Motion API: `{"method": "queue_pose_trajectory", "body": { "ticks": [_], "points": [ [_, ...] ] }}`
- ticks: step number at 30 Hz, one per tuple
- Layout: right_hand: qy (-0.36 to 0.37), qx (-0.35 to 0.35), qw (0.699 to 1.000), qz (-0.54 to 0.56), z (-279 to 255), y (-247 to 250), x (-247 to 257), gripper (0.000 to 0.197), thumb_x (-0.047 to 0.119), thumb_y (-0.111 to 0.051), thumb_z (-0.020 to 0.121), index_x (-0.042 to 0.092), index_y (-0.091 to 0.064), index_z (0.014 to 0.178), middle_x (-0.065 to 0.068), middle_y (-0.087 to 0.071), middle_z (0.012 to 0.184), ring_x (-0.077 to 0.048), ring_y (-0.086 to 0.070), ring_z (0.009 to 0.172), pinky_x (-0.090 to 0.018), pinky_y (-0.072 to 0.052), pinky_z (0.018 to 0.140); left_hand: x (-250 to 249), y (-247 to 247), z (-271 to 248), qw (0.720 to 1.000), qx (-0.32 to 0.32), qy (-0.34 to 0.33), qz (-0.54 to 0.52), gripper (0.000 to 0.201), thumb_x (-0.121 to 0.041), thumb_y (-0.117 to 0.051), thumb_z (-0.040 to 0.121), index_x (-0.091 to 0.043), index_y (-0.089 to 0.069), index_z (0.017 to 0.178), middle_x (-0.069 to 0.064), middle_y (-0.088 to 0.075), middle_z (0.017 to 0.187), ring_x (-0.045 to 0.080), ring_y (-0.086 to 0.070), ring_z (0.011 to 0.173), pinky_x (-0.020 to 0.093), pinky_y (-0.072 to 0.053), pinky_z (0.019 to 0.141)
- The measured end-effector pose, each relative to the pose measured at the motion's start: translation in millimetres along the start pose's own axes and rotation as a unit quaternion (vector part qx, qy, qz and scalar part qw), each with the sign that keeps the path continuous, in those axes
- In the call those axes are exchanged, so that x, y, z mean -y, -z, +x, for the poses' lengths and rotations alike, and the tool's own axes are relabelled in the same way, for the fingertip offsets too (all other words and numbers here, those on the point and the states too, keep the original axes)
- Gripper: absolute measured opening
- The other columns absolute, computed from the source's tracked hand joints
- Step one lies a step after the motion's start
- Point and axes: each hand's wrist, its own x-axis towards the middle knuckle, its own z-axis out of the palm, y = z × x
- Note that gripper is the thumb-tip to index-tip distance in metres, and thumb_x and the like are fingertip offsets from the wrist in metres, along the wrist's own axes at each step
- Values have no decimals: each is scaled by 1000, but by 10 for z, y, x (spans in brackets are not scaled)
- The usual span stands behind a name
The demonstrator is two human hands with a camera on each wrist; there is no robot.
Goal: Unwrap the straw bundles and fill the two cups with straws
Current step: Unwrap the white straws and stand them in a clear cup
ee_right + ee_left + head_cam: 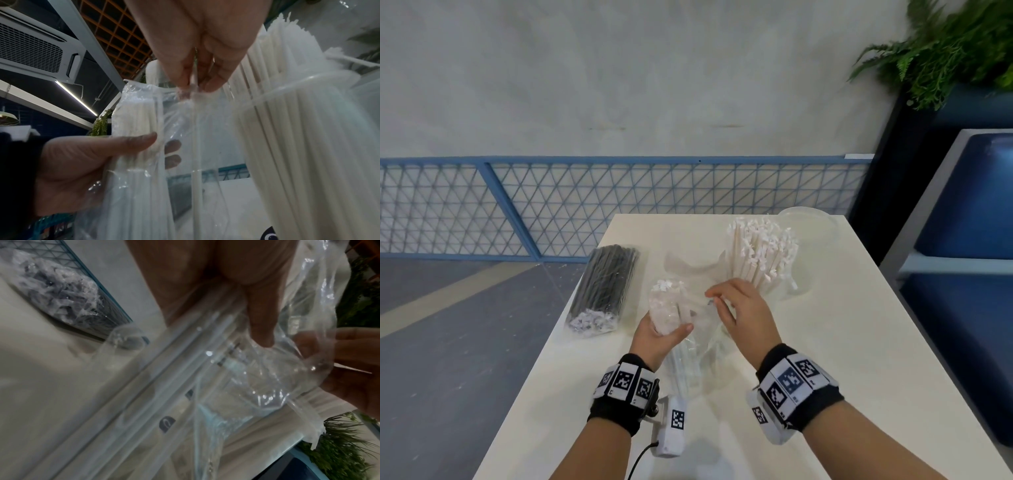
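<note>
My left hand (pixel 661 334) grips a bundle of white straws (pixel 667 308) in a clear plastic bag, held upright over the table. The same white bundle (pixel 135 129) and left hand (pixel 92 159) appear in the right wrist view. My right hand (pixel 726 301) pinches a single white straw (pixel 194 129) at the bag's open top; the right hand's fingertips (pixel 209 82) meet on the straw's end. A clear cup (pixel 787 284) packed with white straws (pixel 763 253) stands at the back right. A second clear cup (pixel 808 222) stands behind it. A wrapped bundle of black straws (pixel 606 291) lies at the left.
The white table (pixel 842 342) ends close to the black bundle on the left. An empty clear wrapper (pixel 688 267) lies in the middle. A blue mesh fence (pixel 551 205) runs beyond the far edge. A blue seat (pixel 962 274) and a potted plant (pixel 945 51) stand at the right.
</note>
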Motion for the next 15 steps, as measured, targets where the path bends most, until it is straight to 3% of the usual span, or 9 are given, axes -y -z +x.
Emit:
{"method": "queue_pose_trajectory", "body": {
  "ticks": [2,4,7,9,12,13,15],
  "points": [
    [-34,31,999,26,-13,-2,-19,17,14,-55,89,19,-66,101,1,-66,90,-14,-58,85,-25,-50,75,14,12,-2,1000,3,-4,5,23,5,-70,75,-12,-69,91,-8,-75,79,7,-71,82,15,-53,70],
    [-80,73,991,79,-3,27,9,28,11,-59,87,25,-60,111,3,-66,88,-11,-59,83,-16,-47,73,19,27,-1,1000,8,-3,9,25,2,-74,72,-12,-68,93,-6,-75,82,9,-71,84,18,-53,73],
    [-130,113,977,128,-1,48,55,41,12,-68,80,27,-54,116,10,-66,95,-8,-60,88,-7,-42,72,14,15,-3,1000,19,2,8,50,-23,-81,59,-7,-66,104,5,-74,97,18,-70,94,28,-55,81],
    [-131,135,976,111,-15,33,81,41,16,-72,77,26,-57,115,11,-65,104,-2,-55,91,-3,-37,73,-6,-10,-12,999,44,11,22,61,-31,-80,54,-10,-63,110,3,-73,102,16,-68,98,28,-55,84],
    [-128,155,974,106,-20,11,142,54,21,-75,72,27,-53,122,2,-60,114,1,-49,97,-2,-34,80,-46,-71,-31,995,77,24,59,49,-11,-82,58,-22,-60,101,-7,-73,89,4,-68,89,19,-54,74],
    [-131,167,971,107,-10,4,169,62,23,-77,69,27,-51,125,1,-57,115,-4,-49,101,-5,-33,82,-45,-91,-26,993,79,24,81,47,-8,-82,58,-24,-59,96,-7,-71,87,3,-67,85,21,-54,74],
    [-139,183,966,116,7,-33,224,75,28,-76,57,23,-49,127,1,-57,116,-10,-51,105,-15,-37,86,-35,-113,-13,980,92,16,174,43,-8,-84,58,-21,-61,92,-1,-68,91,13,-65,89,35,-54,85]
  ]
}}
